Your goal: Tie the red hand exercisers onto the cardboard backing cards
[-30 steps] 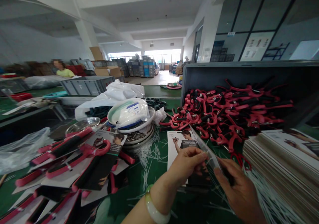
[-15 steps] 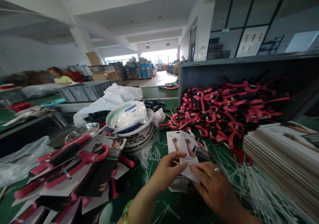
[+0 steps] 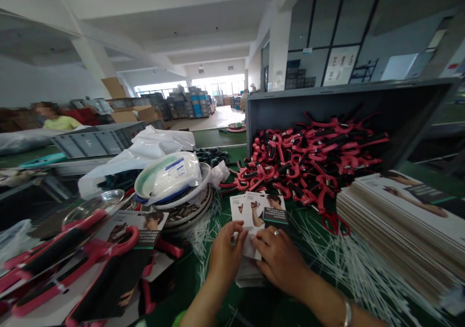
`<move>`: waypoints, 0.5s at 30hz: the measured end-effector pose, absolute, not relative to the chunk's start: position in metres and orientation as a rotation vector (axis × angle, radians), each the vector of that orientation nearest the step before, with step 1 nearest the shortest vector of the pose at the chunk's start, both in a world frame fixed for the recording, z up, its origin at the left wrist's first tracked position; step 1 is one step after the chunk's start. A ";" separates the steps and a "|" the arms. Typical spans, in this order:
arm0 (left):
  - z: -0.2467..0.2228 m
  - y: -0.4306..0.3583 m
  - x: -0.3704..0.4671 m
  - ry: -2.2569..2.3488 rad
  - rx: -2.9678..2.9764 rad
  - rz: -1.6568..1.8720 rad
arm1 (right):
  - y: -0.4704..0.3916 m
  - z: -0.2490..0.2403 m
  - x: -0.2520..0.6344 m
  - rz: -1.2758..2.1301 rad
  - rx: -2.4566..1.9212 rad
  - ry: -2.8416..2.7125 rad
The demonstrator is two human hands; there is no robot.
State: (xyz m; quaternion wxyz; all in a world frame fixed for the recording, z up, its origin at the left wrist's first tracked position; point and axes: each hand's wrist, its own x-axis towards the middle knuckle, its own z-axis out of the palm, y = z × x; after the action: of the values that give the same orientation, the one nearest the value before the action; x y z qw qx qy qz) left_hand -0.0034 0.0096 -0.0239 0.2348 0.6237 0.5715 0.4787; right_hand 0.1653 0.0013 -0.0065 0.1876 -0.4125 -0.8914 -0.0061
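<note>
A small stack of printed cardboard backing cards (image 3: 257, 215) lies in front of me, between my hands. My left hand (image 3: 225, 252) is at the stack's left side, with thumb and fingertips pinched together over the card; what is between them is too small to make out. My right hand (image 3: 283, 259), wearing a ring, has its fingers closed on the top card's right side. White plastic cable ties (image 3: 363, 264) lie loose to the right. Red-handled scissors (image 3: 335, 224) rest beside them. To the left are pink-and-black handled pliers (image 3: 105, 249) on printed cards.
A grey crate (image 3: 341, 94) on its side spills pink-and-black pliers (image 3: 290, 160). A tall stack of cards (image 3: 399, 230) stands at right. Bowls with a plastic bag (image 3: 178, 174) and a metal dish (image 3: 96, 206) sit left of centre. A person (image 3: 56, 118) is in the far left background.
My view has turned slightly right, so things appear shifted left. The top card, tilted earlier, now lies straighter on the stack; both hands remain at it.
</note>
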 end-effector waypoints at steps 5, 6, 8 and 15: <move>-0.052 0.011 -0.007 1.599 1.820 1.244 | 0.071 0.011 0.232 -0.117 -1.402 -2.418; -0.056 0.011 -0.007 1.603 1.799 1.256 | 0.092 0.014 0.249 -0.231 -1.630 -2.314; -0.061 0.010 -0.006 1.604 1.746 1.268 | 0.131 0.017 0.280 -0.275 -1.778 -2.246; -0.064 0.005 -0.011 1.536 1.718 1.195 | 0.181 0.036 0.316 -0.277 -1.818 -2.257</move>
State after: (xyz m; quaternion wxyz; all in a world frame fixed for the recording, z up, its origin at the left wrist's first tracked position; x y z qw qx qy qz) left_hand -0.0110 0.0055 -0.0638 0.2693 0.6375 0.5697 0.4433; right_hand 0.3161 0.1808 0.0356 0.1148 -0.6204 -0.7701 -0.0945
